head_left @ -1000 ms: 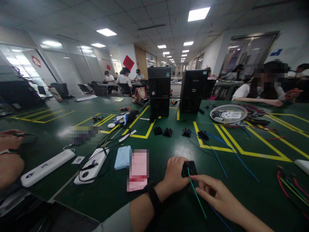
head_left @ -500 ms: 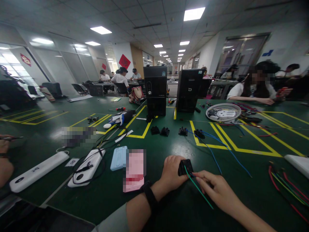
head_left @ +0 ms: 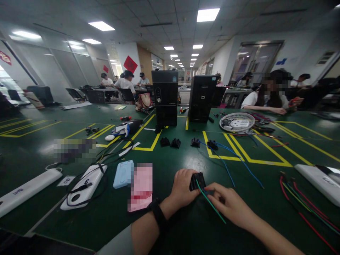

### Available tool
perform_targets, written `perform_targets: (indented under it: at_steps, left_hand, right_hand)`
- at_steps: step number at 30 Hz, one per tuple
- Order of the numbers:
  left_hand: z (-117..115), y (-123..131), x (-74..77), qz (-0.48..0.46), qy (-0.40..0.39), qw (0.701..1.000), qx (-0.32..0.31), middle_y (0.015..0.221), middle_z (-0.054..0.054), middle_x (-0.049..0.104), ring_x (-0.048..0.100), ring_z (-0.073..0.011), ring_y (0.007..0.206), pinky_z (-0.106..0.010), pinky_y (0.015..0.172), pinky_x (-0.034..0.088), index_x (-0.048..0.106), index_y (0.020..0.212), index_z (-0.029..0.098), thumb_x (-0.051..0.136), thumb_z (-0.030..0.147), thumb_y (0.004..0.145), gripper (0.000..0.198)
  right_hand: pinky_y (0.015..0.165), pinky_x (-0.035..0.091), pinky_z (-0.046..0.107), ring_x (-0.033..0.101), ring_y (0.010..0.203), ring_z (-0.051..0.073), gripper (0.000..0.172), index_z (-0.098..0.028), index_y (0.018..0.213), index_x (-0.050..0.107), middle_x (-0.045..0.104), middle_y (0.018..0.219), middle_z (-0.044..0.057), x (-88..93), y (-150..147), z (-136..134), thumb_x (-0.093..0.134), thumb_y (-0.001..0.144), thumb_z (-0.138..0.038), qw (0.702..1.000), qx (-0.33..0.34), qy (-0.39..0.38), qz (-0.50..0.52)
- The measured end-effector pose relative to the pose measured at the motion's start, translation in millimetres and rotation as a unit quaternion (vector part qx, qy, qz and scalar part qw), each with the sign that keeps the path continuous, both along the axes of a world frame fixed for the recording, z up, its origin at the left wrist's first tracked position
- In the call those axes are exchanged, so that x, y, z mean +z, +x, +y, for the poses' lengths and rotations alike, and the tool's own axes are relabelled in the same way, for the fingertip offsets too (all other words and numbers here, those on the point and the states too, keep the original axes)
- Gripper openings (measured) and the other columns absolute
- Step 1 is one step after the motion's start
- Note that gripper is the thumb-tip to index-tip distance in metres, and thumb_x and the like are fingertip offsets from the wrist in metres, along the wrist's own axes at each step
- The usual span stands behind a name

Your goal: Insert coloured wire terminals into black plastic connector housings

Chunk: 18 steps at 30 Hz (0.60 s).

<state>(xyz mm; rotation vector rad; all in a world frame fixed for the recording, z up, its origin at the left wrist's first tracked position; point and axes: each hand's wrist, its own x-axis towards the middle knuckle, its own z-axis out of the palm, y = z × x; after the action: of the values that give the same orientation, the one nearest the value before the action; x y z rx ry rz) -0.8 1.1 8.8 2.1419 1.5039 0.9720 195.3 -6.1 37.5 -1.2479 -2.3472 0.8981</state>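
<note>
My left hand (head_left: 183, 187), with a dark band on its wrist, is closed around a small black terminal block (head_left: 198, 180) just above the green table. From the block a green wire (head_left: 214, 206) runs down to the right, its far end loose. My right hand (head_left: 228, 202) pinches close against the block's lower right side, beside the green wire. A bit of blue shows at its fingertips, but what they hold is too small to make out. Beyond the hands lie more black blocks (head_left: 175, 143), two of them with blue wires (head_left: 225, 166) attached.
Two black computer towers (head_left: 166, 99) stand ahead. A white basket (head_left: 237, 122) sits at back right, loose coloured wires (head_left: 305, 205) at right. To the left are a pink pouch-like item (head_left: 141, 186), a light blue case (head_left: 123, 174) and white power strips (head_left: 83, 187). A person sits across the table.
The whole view has swung slightly right, so everything appears further left. Both hands keep the same hold on the block, with little visible movement.
</note>
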Motion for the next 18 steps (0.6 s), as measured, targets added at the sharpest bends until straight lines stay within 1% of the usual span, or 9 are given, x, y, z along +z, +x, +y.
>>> perform_targets:
  at_steps: [2,4,5,9,14,18]
  left_hand:
    - [0.1,0.0,0.3,0.000,-0.002,1.000,-0.003,0.107,-0.004,0.058,0.049,-0.0250,0.103,-0.040,0.091,0.035,0.052,0.106,0.023,0.068,0.034,0.068,0.042]
    - [0.4,0.1,0.4,0.002,-0.001,1.000,-0.006,0.107,-0.004,0.058,0.049,-0.0249,0.104,-0.040,0.092,0.034,0.052,0.106,0.023,0.068,0.033,0.068,0.042]
    - [0.6,0.1,0.4,0.004,0.000,1.000,-0.007,0.107,-0.004,0.058,0.049,-0.0248,0.104,-0.040,0.092,0.034,0.052,0.106,0.023,0.067,0.034,0.069,0.042]
    - [1.2,-0.1,-0.5,0.007,0.002,1.000,-0.003,0.105,-0.004,0.059,0.050,-0.0251,0.102,-0.040,0.091,0.035,0.052,0.105,0.023,0.066,0.034,0.070,0.040]
    - [1.4,-0.4,-2.7,0.011,0.009,1.000,-0.004,0.105,-0.004,0.058,0.050,-0.0247,0.102,-0.039,0.091,0.035,0.052,0.106,0.022,0.066,0.029,0.068,0.041]
    - [2.0,-0.4,-2.8,0.017,0.004,1.000,-0.002,0.104,-0.004,0.058,0.050,-0.0245,0.101,-0.039,0.090,0.036,0.051,0.106,0.022,0.067,0.028,0.067,0.043]
  right_hand:
    - [0.049,0.030,0.023,0.049,0.049,0.012,0.023,-0.019,0.089,0.062,0.053,0.054,-0.003,1.1,0.5,-1.0,0.046,0.089,-0.035,0.999,-0.022,0.012,-0.022]
    - [0.051,0.032,0.023,0.053,0.054,0.013,0.027,-0.018,0.078,0.062,0.057,0.059,-0.001,3.4,-0.6,-2.6,0.043,0.091,-0.034,0.999,-0.029,0.023,-0.020]
    - [0.054,0.033,0.023,0.055,0.058,0.014,0.030,-0.018,0.076,0.061,0.059,0.063,0.000,4.6,-1.6,-3.4,0.041,0.092,-0.034,0.999,-0.027,0.030,-0.010]
    - [0.061,0.036,0.024,0.060,0.069,0.015,0.031,-0.019,0.083,0.062,0.064,0.074,0.002,6.3,-5.0,-6.0,0.037,0.094,-0.032,0.998,-0.001,0.057,0.010]
    - [0.060,0.036,0.023,0.061,0.068,0.016,0.031,-0.020,0.086,0.062,0.065,0.074,0.003,4.0,-3.4,-7.8,0.035,0.095,-0.031,0.992,0.056,0.082,-0.081]
    - [0.059,0.034,0.024,0.062,0.067,0.016,0.031,-0.020,0.082,0.062,0.066,0.072,0.003,5.9,-0.2,-7.7,0.035,0.095,-0.028,0.985,0.049,0.101,-0.131]
